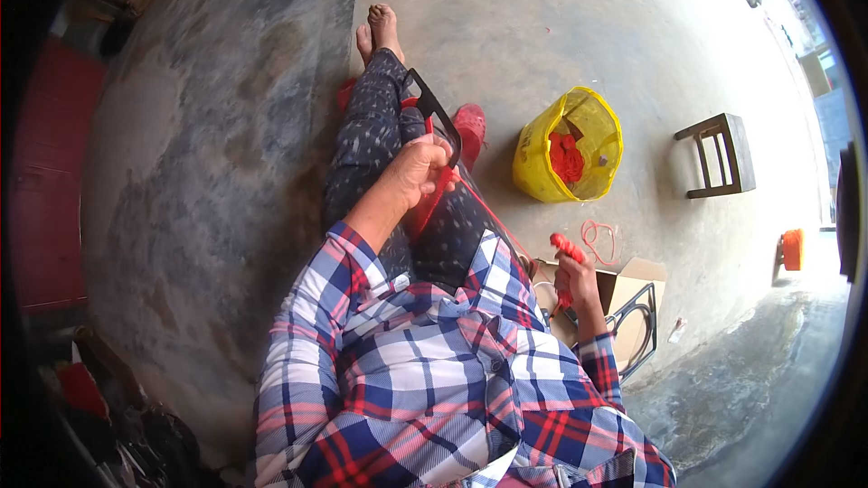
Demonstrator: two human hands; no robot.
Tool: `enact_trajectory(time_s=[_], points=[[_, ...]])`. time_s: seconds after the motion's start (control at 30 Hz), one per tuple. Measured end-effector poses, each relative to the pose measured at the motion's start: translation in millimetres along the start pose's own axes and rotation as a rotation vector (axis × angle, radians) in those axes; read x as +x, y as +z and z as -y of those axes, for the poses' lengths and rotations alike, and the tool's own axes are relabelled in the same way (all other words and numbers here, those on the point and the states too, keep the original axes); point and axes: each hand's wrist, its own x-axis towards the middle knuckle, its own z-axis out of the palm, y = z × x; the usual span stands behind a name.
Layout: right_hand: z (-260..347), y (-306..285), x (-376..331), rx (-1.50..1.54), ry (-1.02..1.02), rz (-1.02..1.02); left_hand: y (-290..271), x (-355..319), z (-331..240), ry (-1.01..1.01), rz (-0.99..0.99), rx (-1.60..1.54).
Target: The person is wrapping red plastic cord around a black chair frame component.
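Left hand (418, 167) was closed around the lower end of a black frame (432, 108) that lay along the person's outstretched legs, fingers wrapped tight on it where red cord (484, 208) was wound. Right hand (574, 276) was raised beside the body, fingers pinched shut on a small bundle of the same red cord, so a taut strand ran between the two hands across the lap. On the concrete floor (226, 154) to the right stood a yellow bag (592, 140) holding more red material, with a loose loop of cord lying near it and an open cardboard box (633, 276) just behind the right hand. A small dark stool (719, 155) stood well apart.

To wind well, it seemed wise to keep the strand under even tension, hold the frame steady against the legs, and feed the cord from the bundle without letting it slacken or snag on the shirt sleeve.
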Motion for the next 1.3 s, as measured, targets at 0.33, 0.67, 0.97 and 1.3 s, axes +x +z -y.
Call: enact_trajectory(time_s=[0.33, 0.67, 0.97, 1.3], points=[[34, 96, 28, 0.461, 0.279, 0.631, 57, -62, 37, 0.945, -0.037, 0.921], [88, 145, 50, 0.138, -0.188, 0.501, 37, -43, -27, 1.118, -0.096, 0.508], [88, 170, 107, -1.057, -0.875, 0.162, 10, 11, -8, 0.983, -0.407, 1.452], [107, 78, 53, 0.069, -0.578, 0.364, 13, -6, 23, 0.558, -0.18, 0.482]])
